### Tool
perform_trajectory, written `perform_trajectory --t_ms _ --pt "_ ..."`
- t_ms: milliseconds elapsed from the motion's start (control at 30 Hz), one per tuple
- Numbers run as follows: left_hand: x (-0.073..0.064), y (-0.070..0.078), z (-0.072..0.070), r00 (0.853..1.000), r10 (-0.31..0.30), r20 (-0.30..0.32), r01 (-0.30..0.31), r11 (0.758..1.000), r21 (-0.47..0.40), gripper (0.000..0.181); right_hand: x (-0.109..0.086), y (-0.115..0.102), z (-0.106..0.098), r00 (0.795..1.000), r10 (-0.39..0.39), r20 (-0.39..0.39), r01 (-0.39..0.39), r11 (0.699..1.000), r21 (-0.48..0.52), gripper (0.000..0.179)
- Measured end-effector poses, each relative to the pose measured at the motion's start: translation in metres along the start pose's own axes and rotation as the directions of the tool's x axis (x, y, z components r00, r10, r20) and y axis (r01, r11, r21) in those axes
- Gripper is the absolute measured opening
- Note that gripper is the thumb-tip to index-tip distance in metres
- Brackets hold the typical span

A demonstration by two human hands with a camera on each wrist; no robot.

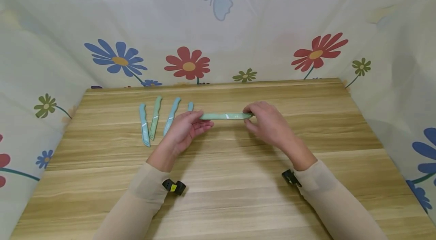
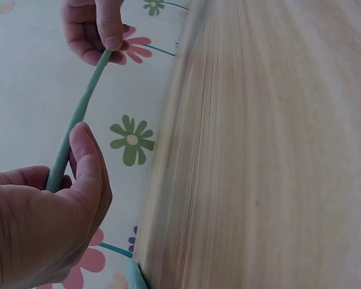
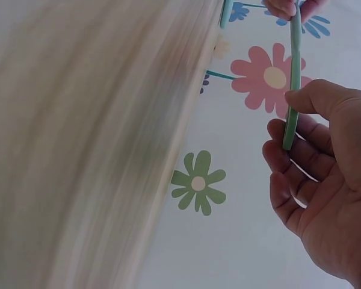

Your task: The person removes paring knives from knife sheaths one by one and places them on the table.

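A pale green knife (image 1: 218,116), its blade end covered by a green sheath with a white mark, is held level above the table between both hands. My left hand (image 1: 182,130) pinches the handle end between thumb and fingers. At the opposite end, my right hand (image 1: 269,122) pinches the sheath near its tip. From the right wrist view, the thumb and fingers of the right hand (image 3: 340,156) lie on either side of the narrow green knife (image 3: 295,66). The left wrist view shows the same knife (image 2: 78,114) edge-on, spanning both hands.
Left on the wooden table (image 1: 218,194) lie a blue knife (image 1: 144,122), a green knife (image 1: 155,119) and another blue knife (image 1: 173,109). A further blue handle (image 1: 190,106) shows behind the left hand. A flower-patterned cloth (image 1: 259,39) surrounds the table's back and sides.
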State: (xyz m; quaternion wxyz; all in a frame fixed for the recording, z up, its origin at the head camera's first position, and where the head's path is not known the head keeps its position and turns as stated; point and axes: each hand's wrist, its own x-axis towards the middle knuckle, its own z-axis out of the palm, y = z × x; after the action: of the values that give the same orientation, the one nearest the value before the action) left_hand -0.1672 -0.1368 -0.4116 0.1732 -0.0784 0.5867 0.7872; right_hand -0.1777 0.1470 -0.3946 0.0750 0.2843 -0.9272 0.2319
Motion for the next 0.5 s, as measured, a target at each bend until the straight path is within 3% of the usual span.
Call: perform_trajectory --t_ms 200,500 --pt "-0.0008 -0.0004 0.0002 1.0 -0.015 0.004 0.015 1.0 -0.015 0.026 -0.0006 0.0016 -0.0015 1.0 -0.029 0.003 0.029 1.0 0.004 0.026" --pt "-0.0017 0.0007 0.0006 1.0 0.001 0.013 -0.001 1.0 0.003 0.022 -0.0002 0.0046 -0.0016 0.998 -0.058 -0.002 0.058 0.998 0.028 0.023"
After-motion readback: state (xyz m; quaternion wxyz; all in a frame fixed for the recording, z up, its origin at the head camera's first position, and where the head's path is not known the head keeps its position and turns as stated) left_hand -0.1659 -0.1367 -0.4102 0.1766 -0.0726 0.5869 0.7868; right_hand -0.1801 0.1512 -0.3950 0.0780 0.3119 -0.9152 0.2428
